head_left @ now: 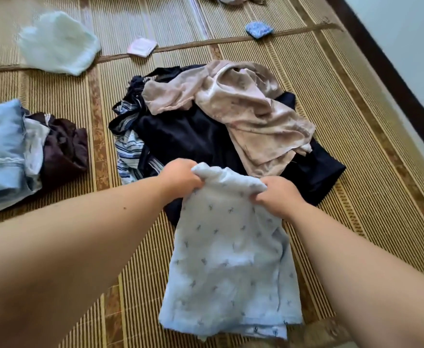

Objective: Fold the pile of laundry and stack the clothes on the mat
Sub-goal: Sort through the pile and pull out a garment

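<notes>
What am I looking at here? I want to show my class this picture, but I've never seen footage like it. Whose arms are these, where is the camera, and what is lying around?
There is no machine. A person wears a camera on the head, looking down at their own arms. The left hand and right hand both grip the top edge of a pale blue printed garment, which hangs down toward the woven mat. Beyond it lies the unfolded pile: a beige garment on dark navy clothes, with striped cloth beside them. At the left sits a stack of light blue and maroon clothes. Farther off lies a white garment.
</notes>
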{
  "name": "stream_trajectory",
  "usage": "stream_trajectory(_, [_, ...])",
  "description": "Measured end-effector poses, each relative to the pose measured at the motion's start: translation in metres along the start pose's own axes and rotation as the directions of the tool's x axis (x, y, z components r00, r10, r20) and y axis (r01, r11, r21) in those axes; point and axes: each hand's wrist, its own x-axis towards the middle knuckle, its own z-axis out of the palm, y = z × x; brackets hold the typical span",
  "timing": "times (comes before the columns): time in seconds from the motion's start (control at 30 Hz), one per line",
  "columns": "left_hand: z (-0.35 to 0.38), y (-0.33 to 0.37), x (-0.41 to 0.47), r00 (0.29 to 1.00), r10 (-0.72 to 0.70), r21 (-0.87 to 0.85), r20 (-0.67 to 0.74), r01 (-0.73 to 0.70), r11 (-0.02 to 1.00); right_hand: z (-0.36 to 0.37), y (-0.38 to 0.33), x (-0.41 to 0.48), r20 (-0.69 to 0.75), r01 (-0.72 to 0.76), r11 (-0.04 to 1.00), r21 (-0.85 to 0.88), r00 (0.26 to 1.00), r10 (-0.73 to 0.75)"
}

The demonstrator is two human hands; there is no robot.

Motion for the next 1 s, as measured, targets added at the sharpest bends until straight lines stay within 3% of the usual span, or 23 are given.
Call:
stream_trajectory(0.1, [-0.023,0.015,-0.007,0.969,0.177,0.047,-0.17,-0.172,0.984,-0.018,-0.01,-0.016,-0.258,0.118,0.985,0.123,0.962,-0.083])
stream_trajectory(0.23, [-0.033,0.01,-0.035,0.809,0.483,0.142,-0.334,-0.463,0.875,-0.026,-0.02,-0.05,-0.436,0.302,0.952,0.051,0.864,-0.251])
stream_trajectory(0.33, [-0.023,-0.016,-0.064,0.695,0.689,0.378,-0.206,-0.593,0.711,-0.007,-0.016,-0.076,-0.428,0.427,0.894,-0.135,0.789,-0.441])
stream_trajectory(0.43, [-0.003,-0.051,-0.089,0.654,0.755,0.512,0.05,-0.666,0.543,0.027,-0.008,-0.101,-0.341,0.5,0.809,-0.308,0.736,-0.585])
stream_trajectory(0.47, [0.005,-0.063,-0.096,0.676,0.723,0.538,0.144,-0.667,0.516,0.039,-0.003,-0.108,-0.28,0.512,0.796,-0.322,0.752,-0.597])
stream_trajectory(0.53, [0.023,-0.085,-0.108,0.743,0.596,0.561,0.306,-0.646,0.518,0.062,0.003,-0.122,-0.065,0.483,0.826,-0.292,0.851,-0.521])
stream_trajectory(0.63, [0.047,-0.101,-0.115,0.783,0.365,0.496,0.504,-0.609,0.62,0.091,0.012,-0.134,0.205,0.273,0.934,-0.231,0.952,-0.227])
stream_trajectory(0.7, [0.056,-0.1,-0.116,0.777,0.316,0.461,0.544,-0.592,0.662,0.101,0.008,-0.135,0.199,0.092,0.986,-0.138,0.978,-0.064])
stream_trajectory(0.77, [0.062,-0.091,-0.112,0.844,0.315,0.385,0.435,-0.49,0.782,0.106,-0.001,-0.131,-0.028,0.009,0.999,-0.033,1.0,-0.009])
stream_trajectory(0.83, [0.066,-0.078,-0.1,0.941,0.222,0.261,0.257,-0.289,0.921,0.109,-0.017,-0.12,-0.201,-0.072,0.992,0.108,0.975,0.092])
stream_trajectory(0.87, [0.069,-0.072,-0.092,0.973,0.142,0.209,0.182,-0.179,0.961,0.111,-0.025,-0.113,-0.185,-0.14,0.969,0.202,0.967,0.178])
stream_trajectory(0.93, [0.073,-0.064,-0.079,0.995,-0.06,0.091,0.084,0.052,0.994,0.113,-0.037,-0.098,0.012,-0.373,0.856,0.358,0.918,0.395])
stream_trajectory(1.0, [0.076,-0.066,-0.07,0.97,-0.23,-0.014,0.072,0.232,0.973,0.116,-0.039,-0.085,0.212,-0.576,0.745,0.337,0.817,0.536])
